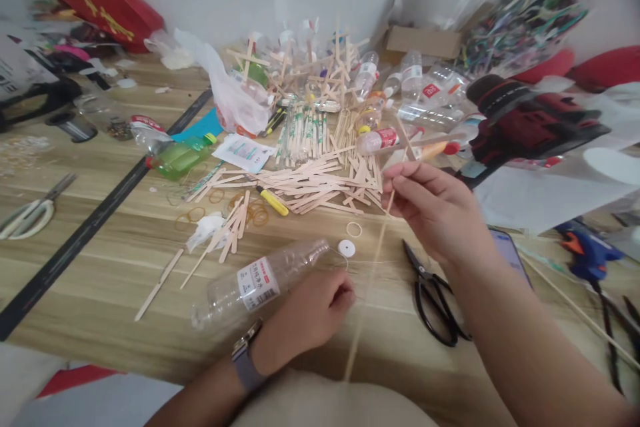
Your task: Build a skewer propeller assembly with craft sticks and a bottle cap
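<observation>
One thin stick point(376, 267) pinched in the right hand point(433, 203), probably for finer control; left hand point(310, 310)'s curled by the bottle point(257, 283), can't tell if gripping.

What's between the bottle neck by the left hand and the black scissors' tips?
Head view: a white spool, fine thread, and, crossing in front, the thin stick in the right hand.
</observation>
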`<control>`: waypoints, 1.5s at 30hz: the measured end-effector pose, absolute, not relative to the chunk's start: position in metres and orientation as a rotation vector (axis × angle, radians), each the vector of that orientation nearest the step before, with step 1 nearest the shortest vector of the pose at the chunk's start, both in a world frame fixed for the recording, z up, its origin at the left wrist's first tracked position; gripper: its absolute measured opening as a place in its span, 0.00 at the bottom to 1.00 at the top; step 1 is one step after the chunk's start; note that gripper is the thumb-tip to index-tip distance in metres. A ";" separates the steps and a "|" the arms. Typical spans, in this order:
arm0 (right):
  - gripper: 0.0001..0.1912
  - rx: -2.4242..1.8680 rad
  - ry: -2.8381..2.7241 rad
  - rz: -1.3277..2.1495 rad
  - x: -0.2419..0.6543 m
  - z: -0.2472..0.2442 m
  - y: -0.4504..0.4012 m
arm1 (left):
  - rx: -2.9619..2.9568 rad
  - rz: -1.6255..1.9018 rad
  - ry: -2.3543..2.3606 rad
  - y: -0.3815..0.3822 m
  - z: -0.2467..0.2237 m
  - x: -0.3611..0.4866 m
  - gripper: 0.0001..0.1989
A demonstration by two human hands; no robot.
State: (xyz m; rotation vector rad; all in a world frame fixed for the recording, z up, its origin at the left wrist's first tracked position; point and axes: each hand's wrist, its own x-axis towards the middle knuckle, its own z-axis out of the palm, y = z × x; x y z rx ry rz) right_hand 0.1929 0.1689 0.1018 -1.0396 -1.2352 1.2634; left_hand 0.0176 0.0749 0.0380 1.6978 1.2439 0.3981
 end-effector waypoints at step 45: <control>0.18 -1.397 -1.457 1.206 0.246 0.094 0.140 | 1.998 0.192 1.601 0.068 0.047 0.046 0.15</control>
